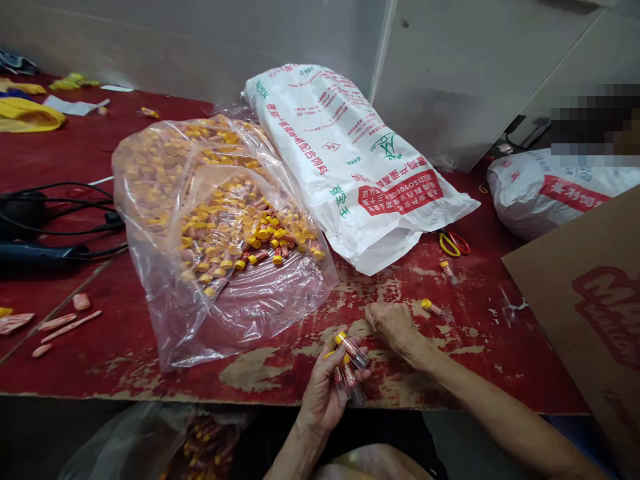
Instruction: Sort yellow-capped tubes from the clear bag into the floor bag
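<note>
Head view: our left hand (323, 397) curls its fingers around several clear yellow-capped plastic tubes (351, 351), bunching them so one hand carries all, above the worn red painted table (125, 360); our right hand (395, 327) curls nearby, its hold unclear

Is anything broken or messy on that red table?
Yes! The red table top looks damaged: its paint has peeled away in big patches near the front edge, showing pale bare spots. A clear yellow-capped tube also lies loose on the table, away from the big plastic bag of tubes.
</note>
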The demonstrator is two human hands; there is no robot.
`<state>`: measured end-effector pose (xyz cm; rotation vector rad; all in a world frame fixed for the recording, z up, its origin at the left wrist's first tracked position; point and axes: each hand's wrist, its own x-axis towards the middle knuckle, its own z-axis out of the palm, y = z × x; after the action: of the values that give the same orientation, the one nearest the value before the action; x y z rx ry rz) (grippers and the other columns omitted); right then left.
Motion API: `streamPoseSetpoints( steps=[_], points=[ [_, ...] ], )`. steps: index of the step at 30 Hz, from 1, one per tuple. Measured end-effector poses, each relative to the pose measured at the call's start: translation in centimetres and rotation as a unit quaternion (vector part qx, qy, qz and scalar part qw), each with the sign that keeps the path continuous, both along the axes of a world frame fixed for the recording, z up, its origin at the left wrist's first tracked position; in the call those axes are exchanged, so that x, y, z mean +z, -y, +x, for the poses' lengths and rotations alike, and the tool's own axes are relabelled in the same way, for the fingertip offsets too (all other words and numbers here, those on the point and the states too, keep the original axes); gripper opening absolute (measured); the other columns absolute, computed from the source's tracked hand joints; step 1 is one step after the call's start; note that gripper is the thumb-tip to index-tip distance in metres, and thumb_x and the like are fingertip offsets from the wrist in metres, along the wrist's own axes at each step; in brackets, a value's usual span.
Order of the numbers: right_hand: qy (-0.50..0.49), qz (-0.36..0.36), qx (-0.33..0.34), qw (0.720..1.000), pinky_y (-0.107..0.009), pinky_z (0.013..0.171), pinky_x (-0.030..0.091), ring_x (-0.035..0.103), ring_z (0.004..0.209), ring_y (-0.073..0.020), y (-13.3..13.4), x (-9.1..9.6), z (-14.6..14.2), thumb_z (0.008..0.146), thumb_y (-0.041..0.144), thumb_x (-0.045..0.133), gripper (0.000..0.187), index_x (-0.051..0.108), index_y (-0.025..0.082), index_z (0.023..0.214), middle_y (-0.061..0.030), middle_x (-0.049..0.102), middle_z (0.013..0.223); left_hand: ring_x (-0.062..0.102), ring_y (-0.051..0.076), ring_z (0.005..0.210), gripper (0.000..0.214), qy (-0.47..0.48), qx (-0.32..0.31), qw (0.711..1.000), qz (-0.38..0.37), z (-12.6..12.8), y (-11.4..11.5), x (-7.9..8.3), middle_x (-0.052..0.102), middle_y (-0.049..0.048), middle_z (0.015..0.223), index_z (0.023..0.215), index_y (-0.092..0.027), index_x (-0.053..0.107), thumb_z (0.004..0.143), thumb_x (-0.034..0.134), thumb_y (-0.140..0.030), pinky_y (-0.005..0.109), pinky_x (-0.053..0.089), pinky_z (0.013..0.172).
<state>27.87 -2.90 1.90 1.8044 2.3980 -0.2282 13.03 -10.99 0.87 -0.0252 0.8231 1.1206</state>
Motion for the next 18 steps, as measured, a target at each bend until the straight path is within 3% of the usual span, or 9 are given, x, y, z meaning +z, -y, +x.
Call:
streamPoseSetpoints(
  steps=[4,7,9,13,16,18],
  points=[
    [-0.051,0.043,-0.013,0.998,-0.024,0.055,0.032,0.059,0.063,-0.0143,0.8,-0.8,1.0,0.094,0.019,0.037,0.029,0.062,0.015,0.08,-0.006,0.066,0.072,0.068,0.026,0.088,0.052,-0.007,0.009,1.0,-0.006,0.1,0.3,0.0,0.069,0.0089,0.096,0.125,-0.019,0.048,0.076,0.064,-0.01,0.038,0.061,0.067],
    [-0.228,0.131,-0.015,0.965,-0.023,0.062,0.038,0.058,0.067,-0.0125,3.5,-1.4,-0.4,0.097,0.021,0.03,0.033,0.061,0.016,0.086,-0.0042,0.064,0.076,0.069,0.022,0.081,0.042,0.01,0.021,1.0,0.004,-0.3,0.8,-0.3,0.069,0.0079,0.095,0.118,-0.018,0.053,0.078,0.064,-0.013,0.033,0.06,0.065],
    [-0.322,0.186,0.027,0.928,-0.025,0.067,0.041,0.057,0.073,-0.0144,5.7,-1.4,-2.6,0.097,0.024,0.031,0.032,0.061,0.016,0.09,-0.0055,0.064,0.081,0.068,0.016,0.073,0.031,0.03,0.057,0.998,-0.008,-0.7,1.0,-0.6,0.07,0.0054,0.088,0.111,-0.017,0.058,0.081,0.06,-0.011,0.025,0.058,0.062],
    [-0.318,0.216,0.154,0.91,-0.032,0.074,0.044,0.055,0.085,-0.0201,7.7,-0.2,-6.0,0.094,0.033,0.039,0.028,0.06,0.016,0.098,-0.0087,0.061,0.091,0.065,0.012,0.062,0.031,0.028,0.104,0.993,-0.04,-2.4,1.2,-1.2,0.068,0.0017,0.073,0.106,-0.016,0.061,0.078,0.056,-0.004,0.019,0.055,0.058],
    [-0.32,0.242,0.164,0.901,-0.034,0.084,0.045,0.054,0.095,-0.0209,7.4,0.5,-3.7,0.092,0.031,0.038,0.031,0.057,0.017,0.112,-0.0106,0.058,0.107,0.067,0.02,0.068,0.044,0.014,0.112,0.993,0.036,-5.1,2.0,-1.2,0.07,0.005,0.083,0.112,-0.019,0.06,0.07,0.067,-0.01,0.027,0.056,0.053],
    [-0.277,0.3,0.088,0.908,-0.039,0.09,0.043,0.051,0.104,-0.0245,6.6,0.1,0.4,0.091,0.026,0.034,0.035,0.056,0.015,0.115,-0.0149,0.054,0.116,0.067,0.025,0.073,0.051,0.006,0.157,0.983,0.095,-7.7,3.2,-1.1,0.071,0.0074,0.089,0.114,-0.021,0.059,0.065,0.073,-0.015,0.03,0.055,0.05]
  ],
)
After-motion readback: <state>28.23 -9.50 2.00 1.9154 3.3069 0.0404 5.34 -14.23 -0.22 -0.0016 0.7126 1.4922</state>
